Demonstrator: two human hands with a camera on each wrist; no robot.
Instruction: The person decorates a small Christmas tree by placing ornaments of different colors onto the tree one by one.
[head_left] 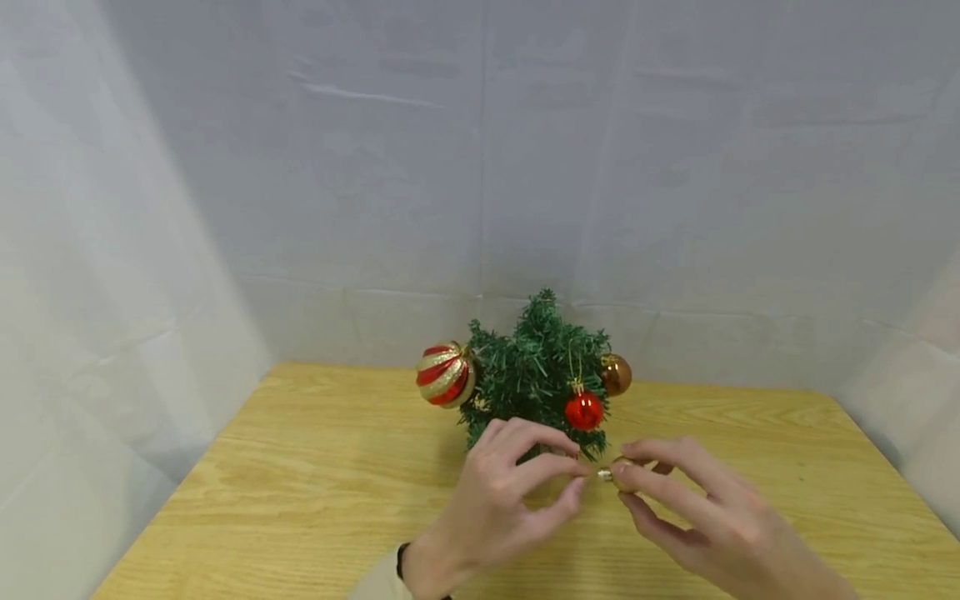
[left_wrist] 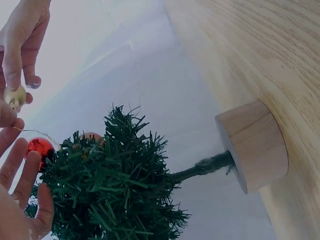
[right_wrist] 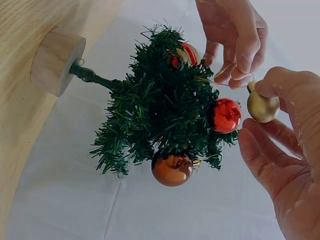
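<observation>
My right hand (head_left: 705,500) pinches a small matte gold bauble (right_wrist: 263,107) between thumb and fingers, its cap pointing to the left hand. With thumb and index fingertips, my left hand (head_left: 517,483) pinches the bauble's thin gold string (left_wrist: 37,131) close to the cap. Both hands are in front of a small artificial Christmas tree (head_left: 536,367). A shiny red bauble (head_left: 583,411) hangs on its front, just above the fingers. On the right side is a copper-brown bauble (head_left: 617,375), and a red-and-gold striped bauble (head_left: 446,375) is on the left.
The tree stands upright on a round wooden base (left_wrist: 254,145), which the hands and branches hide in the head view. Under it is a light wood-grain table (head_left: 315,483). Pale sheeting (head_left: 480,167) rises behind the table and at both sides.
</observation>
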